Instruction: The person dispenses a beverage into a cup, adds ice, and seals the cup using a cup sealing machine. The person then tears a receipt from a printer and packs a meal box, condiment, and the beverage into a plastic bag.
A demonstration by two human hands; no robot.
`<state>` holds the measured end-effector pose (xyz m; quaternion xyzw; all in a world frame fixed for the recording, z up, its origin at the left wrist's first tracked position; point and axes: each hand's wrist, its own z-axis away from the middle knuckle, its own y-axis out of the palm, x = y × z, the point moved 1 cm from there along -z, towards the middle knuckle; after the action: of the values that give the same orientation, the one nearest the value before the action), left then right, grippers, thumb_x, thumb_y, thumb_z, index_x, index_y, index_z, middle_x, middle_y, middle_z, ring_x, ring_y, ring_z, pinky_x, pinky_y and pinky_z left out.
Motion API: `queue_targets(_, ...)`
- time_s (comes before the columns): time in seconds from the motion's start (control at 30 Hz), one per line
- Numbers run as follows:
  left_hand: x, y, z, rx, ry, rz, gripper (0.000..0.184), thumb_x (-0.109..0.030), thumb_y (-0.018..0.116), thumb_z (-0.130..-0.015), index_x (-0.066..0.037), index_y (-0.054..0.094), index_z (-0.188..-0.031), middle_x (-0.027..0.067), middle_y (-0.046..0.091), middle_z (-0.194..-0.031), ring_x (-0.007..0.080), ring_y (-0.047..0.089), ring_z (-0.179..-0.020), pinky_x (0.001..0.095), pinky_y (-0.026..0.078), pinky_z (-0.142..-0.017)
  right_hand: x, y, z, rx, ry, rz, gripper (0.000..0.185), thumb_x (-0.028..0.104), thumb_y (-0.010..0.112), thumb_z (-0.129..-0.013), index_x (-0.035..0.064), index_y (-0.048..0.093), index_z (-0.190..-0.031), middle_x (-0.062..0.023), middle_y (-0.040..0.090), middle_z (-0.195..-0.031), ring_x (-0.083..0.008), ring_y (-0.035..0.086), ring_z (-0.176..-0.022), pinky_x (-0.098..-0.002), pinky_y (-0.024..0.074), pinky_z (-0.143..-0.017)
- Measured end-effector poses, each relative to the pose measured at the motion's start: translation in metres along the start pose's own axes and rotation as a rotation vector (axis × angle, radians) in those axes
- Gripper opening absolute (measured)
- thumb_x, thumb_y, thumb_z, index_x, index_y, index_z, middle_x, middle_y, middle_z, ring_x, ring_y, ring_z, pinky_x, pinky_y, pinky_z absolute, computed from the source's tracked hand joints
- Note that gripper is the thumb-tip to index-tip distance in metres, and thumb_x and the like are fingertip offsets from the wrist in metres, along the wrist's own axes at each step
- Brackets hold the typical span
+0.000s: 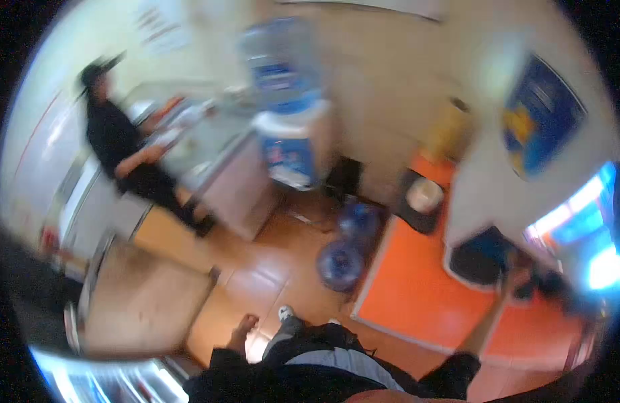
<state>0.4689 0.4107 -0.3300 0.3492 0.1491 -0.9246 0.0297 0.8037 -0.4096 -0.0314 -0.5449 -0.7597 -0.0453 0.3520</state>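
My left hand [246, 324] hangs low over the tiled floor, with its fingers loosely curled and nothing visible in them. My right arm stretches out over the orange counter [417, 282]. At its end, my right hand [517, 279] is beside small dark items [548, 282] at the foot of a white panel. Motion blur smears its fingers, so I cannot tell whether it grips any of them. Close by, a dark opening [481, 258] shows in the lower part of the panel.
A water dispenser [290, 144] with a large bottle stands against the wall. Blue water jugs [340, 265] are on the floor by the counter. A person [122, 138] in dark clothes works at a table at left. A brown board-like surface [145, 299] is nearer. A pale round container [424, 195] sits on the counter.
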Motion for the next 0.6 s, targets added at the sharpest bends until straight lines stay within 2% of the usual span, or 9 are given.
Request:
queue_targets(0.03, -0.025, -0.002, 0.022, -0.009, 0.046, -0.08, 0.03, -0.036, 0.054, -0.08, -0.008, 0.061, -0.087, 0.0031, 0.057, -0.072, 0.0121, 0.05, -0.057, 0.0267, 0.039, -0.045, -0.011, 0.004, -0.006, -0.001, -0.022, 0.013, 0.053, 0.02, 0.07, -0.071, 0.0034, 0.048, -0.116, -0.0106, 0.063, -0.099, -0.0243, 0.061, -0.084, -0.0347, 0.0485, -0.075)
queue_targets(0.1, -0.014, 0.006, 0.026, -0.116, 0.015, 0.083, 0.039, -0.037, 0.06, -0.077, -0.011, 0.053, -0.105, 0.0047, 0.061, -0.083, 0.0153, 0.057, -0.063, 0.0276, 0.041, -0.047, -0.02, 0.018, -0.01, -0.015, -0.051, 0.042, 0.053, 0.021, 0.07, -0.07, 0.0027, 0.049, -0.115, -0.0113, 0.063, -0.099, -0.0252, 0.061, -0.084, -0.0355, 0.0484, -0.075)
queue_targets(0.13, -0.019, 0.012, 0.027, -0.085, -0.118, 0.049, 0.046, -0.039, 0.061, -0.077, -0.013, 0.047, -0.113, 0.0051, 0.062, -0.09, 0.0172, 0.061, -0.071, 0.0286, 0.043, -0.05, -0.029, 0.02, -0.016, -0.027, -0.058, 0.067, 0.053, 0.021, 0.071, -0.07, 0.0023, 0.05, -0.115, -0.0116, 0.063, -0.099, -0.0257, 0.061, -0.084, -0.0359, 0.0484, -0.075)
queue_targets(0.23, -0.014, 0.028, 0.041, -0.089, -0.122, 0.013, 0.043, -0.036, 0.06, -0.08, -0.011, 0.047, -0.112, 0.0058, 0.061, -0.097, 0.0173, 0.061, -0.075, 0.0306, 0.047, -0.058, -0.037, 0.024, -0.022, -0.051, -0.054, 0.1, 0.054, 0.023, 0.071, -0.069, 0.0011, 0.051, -0.114, -0.0127, 0.063, -0.099, -0.027, 0.061, -0.084, -0.0372, 0.0483, -0.076)
queue_targets(0.43, 0.023, 0.049, 0.072, -0.019, -0.205, -0.009, 0.045, -0.038, 0.062, -0.078, -0.015, 0.046, -0.113, 0.0055, 0.061, -0.098, 0.019, 0.062, -0.078, 0.0391, 0.047, -0.061, -0.038, 0.016, -0.027, -0.106, -0.036, 0.121, 0.055, 0.025, 0.072, -0.068, -0.0012, 0.053, -0.112, -0.0147, 0.063, -0.099, -0.0298, 0.061, -0.085, -0.0397, 0.0481, -0.078)
queue_targets(0.47, 0.028, 0.052, 0.076, -0.026, -0.232, -0.011, 0.047, -0.039, 0.062, -0.077, -0.014, 0.046, -0.114, 0.0055, 0.061, -0.099, 0.0196, 0.062, -0.079, 0.0403, 0.047, -0.062, -0.04, 0.02, -0.025, -0.184, -0.159, 0.125, 0.057, 0.025, 0.073, -0.066, -0.0026, 0.053, -0.111, -0.0153, 0.064, -0.097, -0.0308, 0.061, -0.084, -0.0404, 0.0493, -0.076)
queue_targets(0.5, 0.032, 0.054, 0.08, -0.037, -0.258, -0.012, 0.048, -0.04, 0.062, -0.077, -0.014, 0.045, -0.115, 0.0055, 0.061, -0.1, 0.0203, 0.062, -0.08, 0.0416, 0.047, -0.063, -0.043, 0.02, -0.026, -0.19, -0.159, 0.13, 0.057, 0.025, 0.073, -0.066, -0.0026, 0.053, -0.111, -0.0153, 0.064, -0.097, -0.0308, 0.061, -0.084, -0.0404, 0.0493, -0.076)
queue_targets(0.57, 0.031, 0.057, 0.088, -0.023, -0.251, -0.001, 0.05, -0.042, 0.061, -0.077, -0.014, 0.045, -0.116, 0.0057, 0.061, -0.102, 0.0211, 0.062, -0.081, 0.0427, 0.047, -0.064, -0.051, 0.023, -0.032, -0.086, -0.244, 0.335, 0.056, 0.032, 0.063, -0.076, -0.0031, 0.048, -0.117, -0.0174, 0.062, -0.104, -0.0303, 0.062, -0.089, -0.0419, 0.0501, -0.074)
queue_targets(0.6, 0.029, 0.059, 0.09, -0.034, -0.249, -0.03, 0.046, -0.042, 0.06, -0.078, -0.013, 0.047, -0.112, 0.0047, 0.062, -0.098, 0.0192, 0.063, -0.079, 0.0383, 0.048, -0.061, -0.055, 0.022, -0.032, -0.09, -0.244, 0.333, 0.056, 0.032, 0.063, -0.076, -0.0031, 0.048, -0.117, -0.0174, 0.062, -0.104, -0.0303, 0.062, -0.089, -0.0419, 0.0501, -0.074)
